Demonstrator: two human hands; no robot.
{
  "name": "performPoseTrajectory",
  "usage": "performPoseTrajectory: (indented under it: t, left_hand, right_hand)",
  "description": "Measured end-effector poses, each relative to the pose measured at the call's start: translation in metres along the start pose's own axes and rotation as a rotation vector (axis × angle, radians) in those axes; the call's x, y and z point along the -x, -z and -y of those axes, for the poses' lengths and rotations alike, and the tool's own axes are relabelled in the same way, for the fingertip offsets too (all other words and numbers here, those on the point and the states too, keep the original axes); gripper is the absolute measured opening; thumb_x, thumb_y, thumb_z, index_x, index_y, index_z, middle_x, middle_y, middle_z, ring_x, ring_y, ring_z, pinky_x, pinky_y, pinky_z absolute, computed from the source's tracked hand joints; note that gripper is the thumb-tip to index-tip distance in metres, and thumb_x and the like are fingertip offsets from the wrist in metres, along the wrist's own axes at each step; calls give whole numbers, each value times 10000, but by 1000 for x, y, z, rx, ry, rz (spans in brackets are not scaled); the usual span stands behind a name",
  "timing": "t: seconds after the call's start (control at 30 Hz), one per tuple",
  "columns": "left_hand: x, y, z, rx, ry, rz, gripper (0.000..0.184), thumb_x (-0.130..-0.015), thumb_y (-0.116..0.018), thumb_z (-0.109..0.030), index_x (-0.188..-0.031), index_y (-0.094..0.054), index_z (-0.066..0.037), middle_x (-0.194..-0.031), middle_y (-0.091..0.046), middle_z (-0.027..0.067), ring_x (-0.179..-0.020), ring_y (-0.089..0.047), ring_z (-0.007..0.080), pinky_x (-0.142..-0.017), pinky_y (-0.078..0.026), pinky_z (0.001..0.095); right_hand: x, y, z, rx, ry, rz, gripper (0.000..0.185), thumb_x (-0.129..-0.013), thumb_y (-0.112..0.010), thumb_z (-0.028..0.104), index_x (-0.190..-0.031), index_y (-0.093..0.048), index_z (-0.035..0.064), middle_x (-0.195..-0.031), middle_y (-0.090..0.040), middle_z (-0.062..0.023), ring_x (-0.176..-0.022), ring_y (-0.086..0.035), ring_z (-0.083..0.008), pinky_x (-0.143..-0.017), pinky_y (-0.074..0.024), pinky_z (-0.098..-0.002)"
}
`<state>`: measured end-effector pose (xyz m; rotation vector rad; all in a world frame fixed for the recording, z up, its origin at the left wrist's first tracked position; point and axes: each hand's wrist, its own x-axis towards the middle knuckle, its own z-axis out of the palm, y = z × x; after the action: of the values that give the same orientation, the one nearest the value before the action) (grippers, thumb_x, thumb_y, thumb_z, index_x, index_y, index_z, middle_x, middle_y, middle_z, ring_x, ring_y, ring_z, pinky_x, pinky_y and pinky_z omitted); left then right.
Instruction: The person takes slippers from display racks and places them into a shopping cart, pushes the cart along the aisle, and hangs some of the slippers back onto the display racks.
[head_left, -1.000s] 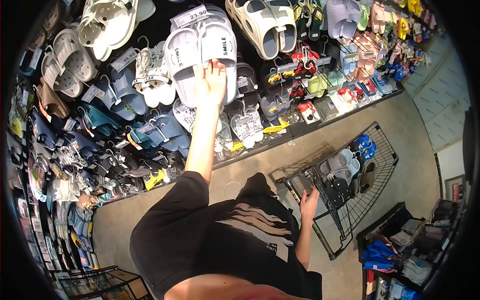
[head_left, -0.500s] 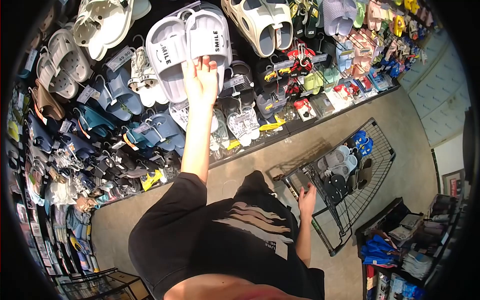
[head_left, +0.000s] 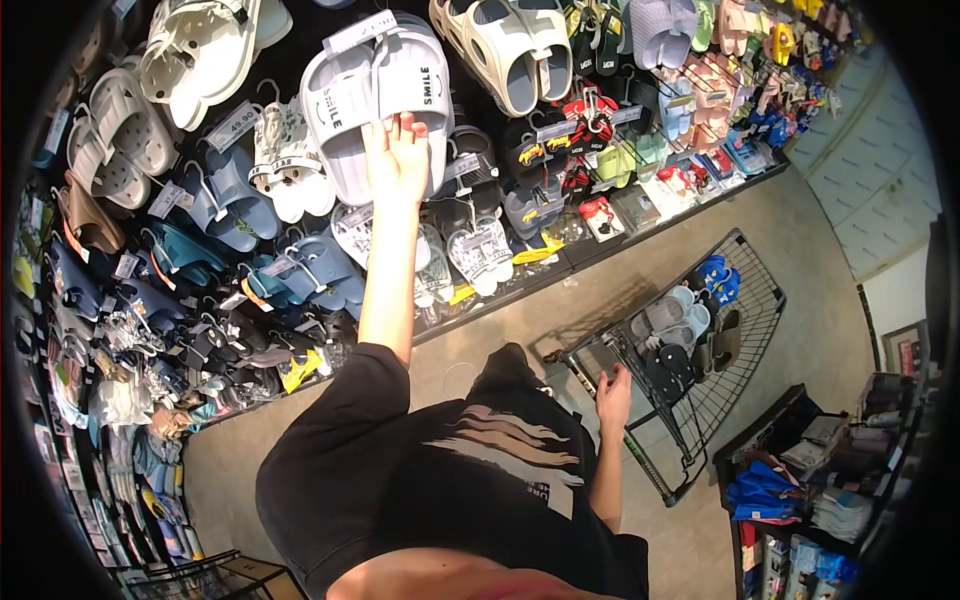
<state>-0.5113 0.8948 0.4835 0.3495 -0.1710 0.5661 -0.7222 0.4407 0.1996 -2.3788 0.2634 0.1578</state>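
Observation:
My left hand is raised palm-up at the rack, its bent fingers against the straps of a pale grey-white pair of slides lettered "SMILE". A white price tag covers the top of that pair. Lower right, my right hand is by the handle of a black wire shopping cart, its fingers loosely extended and holding nothing visible. Inside the cart lie grey clogs, black flip-flops, brown slides and a blue patterned pair.
Footwear hangs densely on the rack, including cream slides, white clogs and blue slides. The rack's base ledge borders the floor. A shelf unit with folded goods stands lower right.
The price tag now shows in front of the pale slides' top, where before their upper ends stood before it. My left hand stays at their straps; the right hand has barely moved.

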Motion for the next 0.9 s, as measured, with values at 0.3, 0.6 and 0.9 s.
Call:
performPoseTrajectory:
  t: [0.3,0.6,0.9]
  left_hand:
    - [-39,0,-10,-4,-9,-30,272,-1086,-512,-266,-1229,-520,-35,-1092,-584,121,-1040,-599,260,-901,-519,424]
    - [-41,25,-9,203,120,-77,254,-1064,-492,-132,-1203,-509,81,-1221,-582,238,-1113,-586,359,-981,-517,452]
    - [-22,37,-20,-14,196,-167,361,-965,-601,-83,-1262,-553,116,-1237,-630,268,-1089,-609,395,-994,-506,476]
  right_hand:
    - [0,-3,-5,17,-8,18,394,-1014,-574,287,-1323,-528,47,-1355,-589,-202,-1060,-662,-429,-904,-524,-514]
    - [0,-4,-3,25,-1,28,377,-1019,-565,293,-1311,-540,56,-1332,-597,-175,-1087,-646,-420,-905,-520,-513]
    - [-6,-19,-24,-4,64,-25,360,-1006,-576,268,-1284,-555,41,-1252,-615,-211,-966,-676,-383,-863,-524,-485]
